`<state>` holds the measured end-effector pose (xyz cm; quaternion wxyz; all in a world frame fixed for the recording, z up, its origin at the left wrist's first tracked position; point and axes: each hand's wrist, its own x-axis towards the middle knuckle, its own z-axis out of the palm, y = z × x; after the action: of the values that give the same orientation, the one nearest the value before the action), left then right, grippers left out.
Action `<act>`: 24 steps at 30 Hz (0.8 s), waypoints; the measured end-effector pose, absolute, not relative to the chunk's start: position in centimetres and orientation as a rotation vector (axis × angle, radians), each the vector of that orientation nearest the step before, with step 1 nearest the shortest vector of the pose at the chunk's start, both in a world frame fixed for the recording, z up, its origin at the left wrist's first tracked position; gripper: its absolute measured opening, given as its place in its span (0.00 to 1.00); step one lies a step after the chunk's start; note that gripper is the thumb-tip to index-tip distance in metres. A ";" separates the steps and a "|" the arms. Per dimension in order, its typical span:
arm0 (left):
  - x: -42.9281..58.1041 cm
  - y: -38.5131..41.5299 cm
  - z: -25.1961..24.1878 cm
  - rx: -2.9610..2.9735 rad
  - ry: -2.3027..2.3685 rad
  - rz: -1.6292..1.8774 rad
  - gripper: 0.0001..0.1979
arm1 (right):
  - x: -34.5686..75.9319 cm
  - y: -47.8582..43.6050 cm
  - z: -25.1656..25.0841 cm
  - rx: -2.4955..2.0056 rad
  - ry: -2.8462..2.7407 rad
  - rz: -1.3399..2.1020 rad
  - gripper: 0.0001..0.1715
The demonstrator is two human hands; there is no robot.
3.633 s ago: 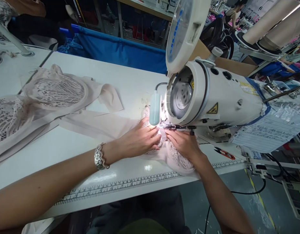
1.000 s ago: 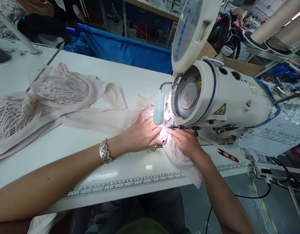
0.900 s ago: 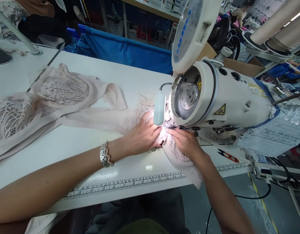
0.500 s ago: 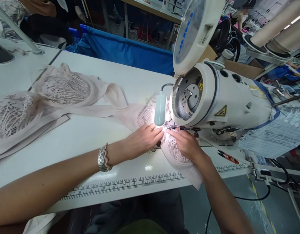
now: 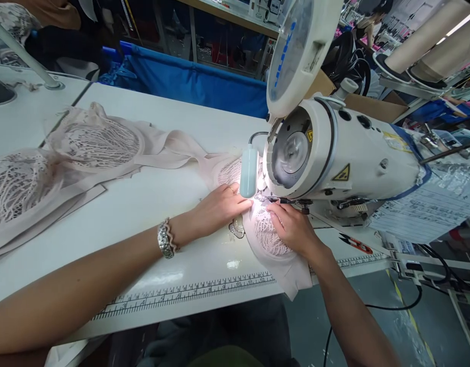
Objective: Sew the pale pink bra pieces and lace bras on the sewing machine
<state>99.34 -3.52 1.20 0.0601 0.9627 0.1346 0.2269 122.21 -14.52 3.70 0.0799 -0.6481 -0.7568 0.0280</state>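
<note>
A pale pink lace bra (image 5: pixel 271 234) lies under the needle area of a white sewing machine (image 5: pixel 342 153), lit by a small lamp (image 5: pixel 249 173). My left hand (image 5: pixel 225 206) presses its closed fingers on the fabric at the left of the needle. To the right, my right hand (image 5: pixel 294 227) has its fingers curled on the lace cup, thumb and forefinger close together near the presser foot. The needle tip is hidden by lamp and glare. Out to the left, joined lengths of the same pale lace pieces (image 5: pixel 101 142) trail across the table.
A printed ruler (image 5: pixel 189 293) runs along the front table edge. Red-handled thread snips (image 5: pixel 355 243) lie right of my right hand. A blue cloth bin (image 5: pixel 197 76) hangs behind the table. Paper sheets (image 5: pixel 422 214) hang at the machine's right. Another person (image 5: pixel 367 30) is far back.
The lace cup has shifted slightly left and away under the needle. My right fingers have drawn back a little from my left ones. The machine's inner disc now looks blurred, as if turning.
</note>
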 end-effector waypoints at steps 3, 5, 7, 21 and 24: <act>99.4 -3.3 1.5 2.917 0.433 0.670 0.15 | 122.0 -14.4 4.1 -2.006 -2.193 0.182 0.15; 99.5 -3.5 1.7 2.923 0.474 0.648 0.15 | 122.0 -14.2 4.0 -2.020 -2.107 0.197 0.14; 99.7 -4.2 2.0 2.947 0.538 0.635 0.17 | 122.2 -13.8 3.6 -2.011 -2.003 0.136 0.16; 101.4 -11.0 1.5 3.307 0.749 0.467 0.22 | 122.0 -12.8 2.8 -2.079 -1.933 0.109 0.15; 101.1 -10.7 1.3 3.290 0.721 0.459 0.23 | 122.3 -13.1 2.6 -2.109 -1.922 0.137 0.12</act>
<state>101.13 -10.67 1.31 -0.1285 0.9599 0.2102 0.1339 122.27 -13.06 2.60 0.1419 -0.7308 -0.6660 0.0474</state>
